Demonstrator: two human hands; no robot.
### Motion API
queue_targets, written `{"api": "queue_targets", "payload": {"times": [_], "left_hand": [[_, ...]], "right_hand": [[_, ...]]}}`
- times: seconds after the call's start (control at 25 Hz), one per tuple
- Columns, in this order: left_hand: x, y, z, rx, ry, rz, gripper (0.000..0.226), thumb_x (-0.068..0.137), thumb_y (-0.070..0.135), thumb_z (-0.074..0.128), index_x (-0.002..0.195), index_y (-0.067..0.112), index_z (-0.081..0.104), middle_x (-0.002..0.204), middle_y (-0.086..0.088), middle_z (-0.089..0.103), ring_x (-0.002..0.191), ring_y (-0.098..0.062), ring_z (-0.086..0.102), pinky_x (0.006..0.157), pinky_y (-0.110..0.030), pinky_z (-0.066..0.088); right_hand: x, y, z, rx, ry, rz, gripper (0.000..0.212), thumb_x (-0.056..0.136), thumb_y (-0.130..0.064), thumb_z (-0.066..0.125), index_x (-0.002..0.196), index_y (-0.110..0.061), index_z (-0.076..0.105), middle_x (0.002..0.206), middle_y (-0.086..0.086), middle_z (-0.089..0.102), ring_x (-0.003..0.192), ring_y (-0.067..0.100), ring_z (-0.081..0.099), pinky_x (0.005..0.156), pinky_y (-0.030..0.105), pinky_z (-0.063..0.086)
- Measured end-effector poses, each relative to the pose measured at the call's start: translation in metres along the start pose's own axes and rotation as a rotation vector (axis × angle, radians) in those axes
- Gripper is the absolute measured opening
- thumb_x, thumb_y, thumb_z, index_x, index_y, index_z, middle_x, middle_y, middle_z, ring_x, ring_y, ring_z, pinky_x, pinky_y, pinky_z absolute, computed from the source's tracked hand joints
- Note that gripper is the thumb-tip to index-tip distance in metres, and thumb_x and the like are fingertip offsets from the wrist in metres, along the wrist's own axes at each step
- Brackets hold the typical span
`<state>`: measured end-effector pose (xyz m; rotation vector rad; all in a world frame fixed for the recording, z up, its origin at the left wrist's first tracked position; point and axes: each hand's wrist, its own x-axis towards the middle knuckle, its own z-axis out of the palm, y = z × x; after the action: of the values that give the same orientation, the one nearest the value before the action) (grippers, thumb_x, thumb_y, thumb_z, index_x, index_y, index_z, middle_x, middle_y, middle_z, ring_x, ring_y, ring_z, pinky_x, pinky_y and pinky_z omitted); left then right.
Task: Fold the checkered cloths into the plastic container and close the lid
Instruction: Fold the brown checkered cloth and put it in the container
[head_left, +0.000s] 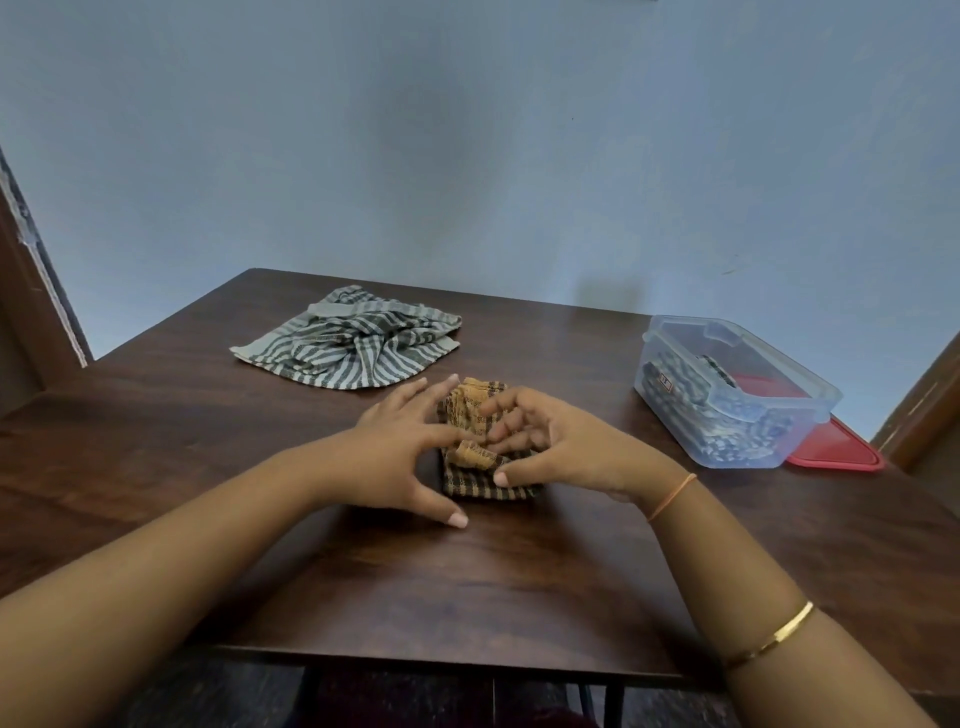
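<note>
Forearms: both reach in from the near edge over the dark wooden table (467, 582); a gold bangle (769, 636) circles the right forearm and an orange thread band (672, 496) sits at the right wrist.
Left hand: the left hand (400, 452) lies at the left side of the brown checkered cloth (488, 486), fingers straight and spread wide, their tips on the fabric, thumb stretched toward the near side with its tip on the table.
Right hand: the right hand (561, 447) grips the same cloth from the right – fingers curled over its upper folds, thumb pressing the flat near layer.
Brown checkered cloth: at the table's middle between the two hands, folded small, with a loose orange-toned fold standing up at the centre.
Grey striped cloth: the grey striped cloth (353, 338) lies rumpled and unfolded on the far left of the table, well apart from the hands.
Plastic container: the plastic container (727, 400) stands open at the right of the table – clear walls, with patterned cloth already inside.
Lid: the red lid (841, 449) lies flat at the container's right side, partly hidden by it.
Backdrop: a plain blue wall (467, 156) behind the table.
</note>
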<state>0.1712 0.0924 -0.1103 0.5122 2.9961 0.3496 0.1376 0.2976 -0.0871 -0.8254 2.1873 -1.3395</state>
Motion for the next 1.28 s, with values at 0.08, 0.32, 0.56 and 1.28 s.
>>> {"api": "queue_targets", "payload": {"times": [0.08,0.32,0.56,1.28], "left_hand": [[-0.002,0.0,0.002,0.148,0.075,0.071,0.07,0.074,0.062,0.062,0.137,0.041,0.04,0.159,0.012,-0.004,0.146,-0.015,-0.013,0.118,-0.043,0.007],[0.01,0.004,0.005,0.129,0.431,0.411,0.048,0.08,0.046,0.044,0.105,0.013,0.068,0.116,-0.004,0.068,0.129,-0.021,0.048,0.106,-0.033,0.039],[0.026,0.052,-0.019,-0.67,0.725,0.18,0.029,0.087,0.038,0.051,0.098,0.014,0.062,0.088,-0.001,0.066,0.085,-0.016,0.062,0.076,-0.031,0.048],[0.136,0.195,-0.05,-1.344,0.225,0.02,0.014,0.094,0.01,0.05,0.101,0.02,0.056,0.093,-0.003,0.062,0.088,-0.018,0.06,0.084,-0.033,0.049]], "right_hand": [[-0.005,0.004,-0.003,-0.177,-0.016,-0.001,0.055,0.073,-0.001,0.076,0.115,-0.022,0.048,0.11,0.001,0.053,0.112,0.017,0.055,0.095,0.022,0.046],[-0.011,0.001,0.0,-0.714,0.035,-0.11,0.062,0.074,-0.019,0.077,0.127,-0.015,0.046,0.121,-0.003,0.05,0.109,0.01,0.047,0.091,0.014,0.036],[-0.022,0.0,-0.021,0.133,0.337,-0.248,0.064,0.07,-0.001,0.075,0.125,-0.016,0.046,0.114,0.002,0.063,0.105,0.012,0.063,0.093,0.028,0.051],[-0.042,-0.003,-0.194,0.321,0.876,0.031,0.023,0.097,-0.017,0.047,0.082,-0.005,0.061,0.086,0.016,0.064,0.053,0.012,0.065,0.052,0.022,0.052]]}}
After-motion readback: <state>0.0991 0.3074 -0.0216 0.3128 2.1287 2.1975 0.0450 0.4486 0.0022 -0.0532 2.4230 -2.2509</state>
